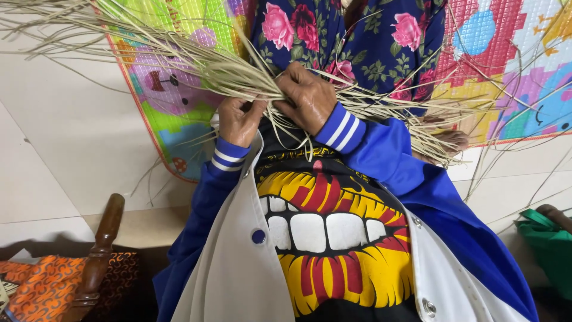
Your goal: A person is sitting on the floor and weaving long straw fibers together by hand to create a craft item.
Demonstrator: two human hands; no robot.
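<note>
I look down from the head cam & go from left to right. Far left is pale floor tile (pixel 53 149). Near the bottom left corner is a dark wood chair post (pixel 101 250) w/ an orange cloth (pixel 42 289) just beside it. Long dry grass strips (pixel 196 62) fan out from the top left & run in to the middle, lying over a bright play mat (pixel 173 113) w/ cartoon shapes on it. My left hand (pixel 238 119) is curled tight, holding a bunch of the strips in its fist; its blue cuff w/ white stripes sits just below. Touching it on the right is my right hand (pixel 310 98), fingers bent down & pinching the same bunch of strips where they cross. So the strips are in the middle, in both hands, right above my lap w/ its dark flower skirt (pixel 363 42). More strips spread out to the right over the mat. Near the right edge sits a green bag (pixel 548 244) on the floor.
</note>
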